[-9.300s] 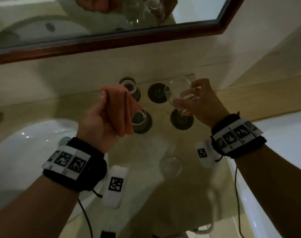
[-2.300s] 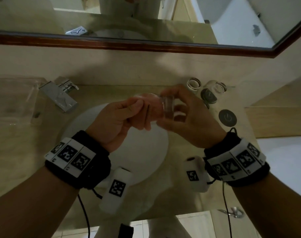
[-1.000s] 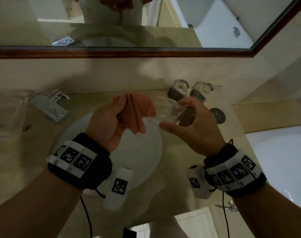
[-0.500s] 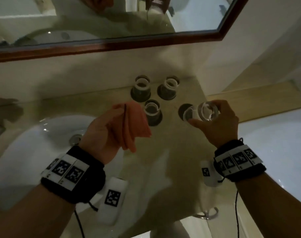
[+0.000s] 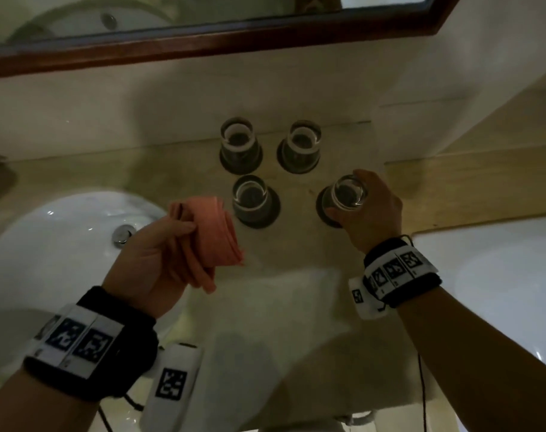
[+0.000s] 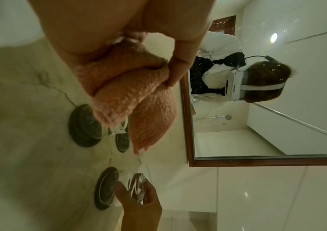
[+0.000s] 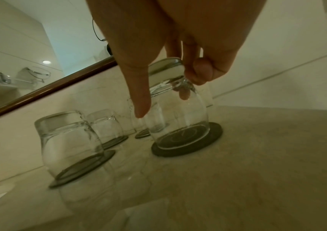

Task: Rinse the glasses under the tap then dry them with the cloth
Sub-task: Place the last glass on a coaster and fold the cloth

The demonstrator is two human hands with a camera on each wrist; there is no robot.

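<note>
Dim warm light; soft blur; wide-angle edge distortion; ceiling spotlight reflected.

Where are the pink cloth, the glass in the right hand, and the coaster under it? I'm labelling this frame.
pink cloth (image 5: 215, 232): head view, on the folded middle.
glass (image 7: 178, 112): right wrist view, on its side wall.
coaster (image 7: 214, 134): right wrist view, on the bare right rim.

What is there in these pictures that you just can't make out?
- Tap: outside the head view's left edge; the right wrist view shows only a small mirror reflection.
- Whether the glass in the right hand touches its coaster: the wrist angle leaves it unclear.
- Any water drops left on the glasses: too small, light too dim.
- Left hand fingertips: buried in the pink cloth.
- Far glass in the left wrist view: mostly behind the cloth.
</note>
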